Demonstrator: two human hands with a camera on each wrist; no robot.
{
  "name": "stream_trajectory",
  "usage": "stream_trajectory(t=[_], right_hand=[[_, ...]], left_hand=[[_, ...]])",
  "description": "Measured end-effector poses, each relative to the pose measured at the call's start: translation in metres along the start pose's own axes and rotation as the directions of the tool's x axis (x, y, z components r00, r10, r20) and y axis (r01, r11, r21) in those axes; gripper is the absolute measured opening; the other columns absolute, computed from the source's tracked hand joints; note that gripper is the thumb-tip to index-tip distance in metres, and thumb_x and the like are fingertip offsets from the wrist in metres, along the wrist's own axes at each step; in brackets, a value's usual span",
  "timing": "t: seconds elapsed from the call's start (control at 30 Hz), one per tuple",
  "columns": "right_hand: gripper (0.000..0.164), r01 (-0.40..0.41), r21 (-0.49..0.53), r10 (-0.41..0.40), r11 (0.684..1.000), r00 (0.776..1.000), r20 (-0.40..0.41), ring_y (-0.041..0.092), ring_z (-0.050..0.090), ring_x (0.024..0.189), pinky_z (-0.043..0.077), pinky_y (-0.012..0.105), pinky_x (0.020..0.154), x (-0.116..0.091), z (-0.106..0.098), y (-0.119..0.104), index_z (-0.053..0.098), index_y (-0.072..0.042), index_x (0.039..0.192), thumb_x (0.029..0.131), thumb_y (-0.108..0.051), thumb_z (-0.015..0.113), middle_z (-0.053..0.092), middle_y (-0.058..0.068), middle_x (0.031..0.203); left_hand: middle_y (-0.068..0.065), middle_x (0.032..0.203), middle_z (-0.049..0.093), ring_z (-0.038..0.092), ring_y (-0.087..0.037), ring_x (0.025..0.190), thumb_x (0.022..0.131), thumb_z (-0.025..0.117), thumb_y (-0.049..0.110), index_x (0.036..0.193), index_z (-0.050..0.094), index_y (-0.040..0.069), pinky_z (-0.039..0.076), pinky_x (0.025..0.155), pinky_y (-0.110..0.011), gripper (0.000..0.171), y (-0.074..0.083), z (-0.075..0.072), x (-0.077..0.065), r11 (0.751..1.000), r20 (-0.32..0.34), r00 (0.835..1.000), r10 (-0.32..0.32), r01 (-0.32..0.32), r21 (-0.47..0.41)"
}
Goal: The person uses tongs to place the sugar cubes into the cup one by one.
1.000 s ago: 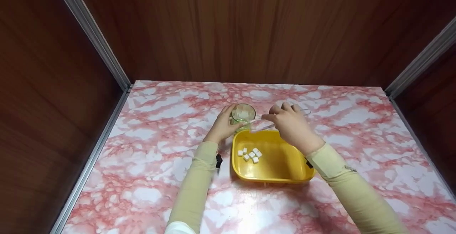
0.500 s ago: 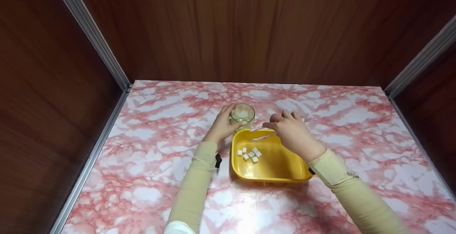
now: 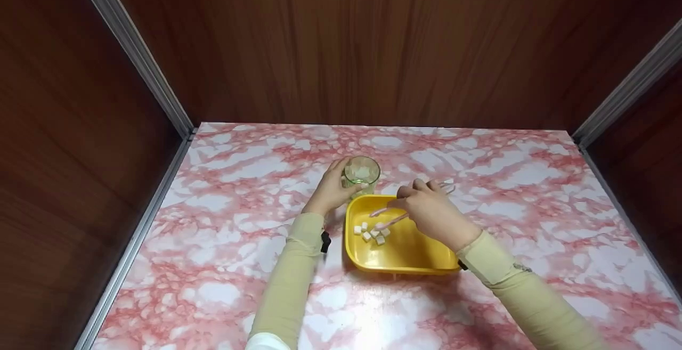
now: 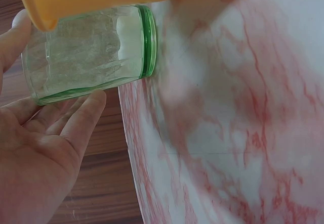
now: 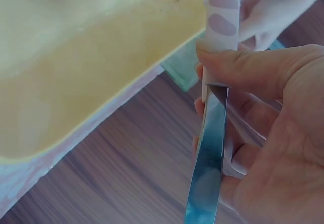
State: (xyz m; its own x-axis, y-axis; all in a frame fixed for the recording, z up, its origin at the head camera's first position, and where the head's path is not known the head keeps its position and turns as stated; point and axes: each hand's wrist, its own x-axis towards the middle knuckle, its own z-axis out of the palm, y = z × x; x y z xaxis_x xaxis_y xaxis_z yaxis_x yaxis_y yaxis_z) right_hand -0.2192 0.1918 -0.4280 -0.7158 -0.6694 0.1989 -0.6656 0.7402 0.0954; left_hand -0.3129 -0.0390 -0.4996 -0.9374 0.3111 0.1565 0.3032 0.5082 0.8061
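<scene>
My left hand (image 3: 333,186) holds a clear green glass (image 3: 362,173), thumb on the near side and fingers on the other. The glass stands upright on the table; something whitish shows at its base in the left wrist view. My right hand (image 3: 430,209) pinches a pair of tongs (image 5: 207,158) with metal ends and pale pink, spotted arms. The tongs' arms are spread apart, their tips low over several small white cubes (image 3: 380,241) in a yellow basin (image 3: 349,254). One tip overlaps the cubes in the head view; whether it touches them I cannot tell.
The basin stands just in front of the glass, on a red-and-white marbled table (image 3: 224,254). Brown wood-patterned panels (image 3: 341,46) with grey metal corner strips rise at the back and both sides.
My right hand has moved down and slightly toward me, lowering the tongs from beside the glass into the basin over the cubes. My left hand stays on the glass.
</scene>
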Motion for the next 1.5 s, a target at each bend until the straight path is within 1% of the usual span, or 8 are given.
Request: stream_trajectory(t=[0.17, 0.4, 0.6, 0.77, 0.9, 1.1, 1.3, 1.5], right_hand=[[0.047, 0.037, 0.0, -0.037, 0.999, 0.999, 0.011, 0.029, 0.05, 0.084, 0.039, 0.044, 0.074, 0.002, 0.007, -0.007, 0.074, -0.024, 0.106, 0.074, 0.011, 0.072, 0.061, 0.001, 0.092], [0.043, 0.056, -0.012, -0.055, 0.998, 0.997, 0.056, 0.03, 0.054, 0.09, 0.044, 0.053, 0.082, 0.007, 0.015, -0.013, 0.075, -0.026, 0.108, 0.078, 0.005, 0.073, 0.063, 0.001, 0.097], [0.042, 0.05, -0.005, -0.05, 0.999, 0.996, 0.079, 0.029, 0.054, 0.089, 0.042, 0.046, 0.074, 0.007, 0.02, -0.017, 0.075, -0.026, 0.107, 0.078, 0.004, 0.073, 0.065, 0.001, 0.098], [0.043, 0.052, -0.016, -0.05, 0.999, 0.994, 0.095, 0.028, 0.053, 0.087, 0.04, 0.043, 0.069, 0.006, 0.021, -0.019, 0.075, -0.026, 0.106, 0.076, 0.004, 0.075, 0.064, 0.001, 0.098], [0.043, 0.049, -0.039, -0.044, 0.998, 0.993, 0.11, 0.028, 0.053, 0.086, 0.041, 0.044, 0.069, 0.007, 0.022, -0.019, 0.075, -0.026, 0.107, 0.074, 0.003, 0.077, 0.063, 0.001, 0.098], [0.044, 0.059, -0.057, -0.053, 0.997, 0.994, 0.1, 0.028, 0.053, 0.085, 0.043, 0.049, 0.07, 0.008, 0.024, -0.019, 0.075, -0.026, 0.107, 0.074, 0.004, 0.076, 0.063, 0.002, 0.097], [0.042, 0.07, -0.031, -0.068, 0.997, 0.994, 0.084, 0.028, 0.052, 0.084, 0.041, 0.044, 0.07, 0.008, 0.025, -0.021, 0.076, -0.024, 0.105, 0.074, 0.004, 0.076, 0.061, 0.002, 0.093], [0.04, 0.079, -0.024, -0.077, 0.997, 0.993, 0.094, 0.028, 0.051, 0.082, 0.041, 0.042, 0.071, 0.008, 0.027, -0.021, 0.076, -0.023, 0.102, 0.075, 0.006, 0.074, 0.062, 0.003, 0.091]], left_hand=[[-0.012, 0.146, 0.037, 0.043, -0.025, 0.127, 0.085, 0.074, 0.025, 0.148, 0.033, 0.004, 0.038, 0.104, -0.032, 0.078, 0.0, 0.001, 0.0, 1.0, -0.006, 1.0, -0.006, 0.006, 0.004], [-0.012, 0.146, 0.037, 0.041, -0.025, 0.128, 0.085, 0.075, 0.022, 0.147, 0.033, 0.003, 0.038, 0.105, -0.031, 0.077, 0.0, 0.002, 0.0, 1.0, -0.002, 1.0, -0.007, 0.007, -0.002], [-0.011, 0.144, 0.039, 0.043, -0.026, 0.127, 0.085, 0.075, 0.022, 0.147, 0.034, 0.006, 0.038, 0.104, -0.031, 0.076, 0.001, 0.0, 0.0, 1.0, -0.009, 1.0, 0.011, -0.011, 0.0], [-0.011, 0.143, 0.04, 0.045, -0.028, 0.125, 0.085, 0.075, 0.019, 0.147, 0.034, 0.005, 0.039, 0.103, -0.031, 0.076, -0.001, 0.001, 0.0, 1.0, -0.01, 1.0, 0.02, -0.02, -0.013], [-0.012, 0.141, 0.041, 0.046, -0.027, 0.124, 0.084, 0.075, 0.017, 0.146, 0.035, 0.004, 0.04, 0.102, -0.032, 0.075, -0.002, 0.002, 0.001, 1.0, -0.007, 1.0, 0.019, -0.02, -0.017], [-0.01, 0.144, 0.039, 0.043, -0.024, 0.127, 0.085, 0.075, 0.02, 0.147, 0.034, 0.007, 0.041, 0.102, -0.032, 0.076, -0.001, 0.001, 0.0, 1.0, -0.003, 1.0, -0.006, 0.006, -0.026], [-0.012, 0.145, 0.038, 0.045, -0.027, 0.125, 0.085, 0.075, 0.02, 0.148, 0.033, 0.005, 0.041, 0.102, -0.032, 0.077, 0.0, 0.001, 0.0, 0.999, -0.001, 1.0, -0.007, 0.007, -0.039], [-0.011, 0.145, 0.038, 0.043, -0.025, 0.127, 0.084, 0.075, 0.019, 0.147, 0.033, 0.005, 0.04, 0.102, -0.031, 0.077, -0.001, 0.002, 0.001, 1.0, -0.01, 1.0, -0.005, 0.005, -0.027]])
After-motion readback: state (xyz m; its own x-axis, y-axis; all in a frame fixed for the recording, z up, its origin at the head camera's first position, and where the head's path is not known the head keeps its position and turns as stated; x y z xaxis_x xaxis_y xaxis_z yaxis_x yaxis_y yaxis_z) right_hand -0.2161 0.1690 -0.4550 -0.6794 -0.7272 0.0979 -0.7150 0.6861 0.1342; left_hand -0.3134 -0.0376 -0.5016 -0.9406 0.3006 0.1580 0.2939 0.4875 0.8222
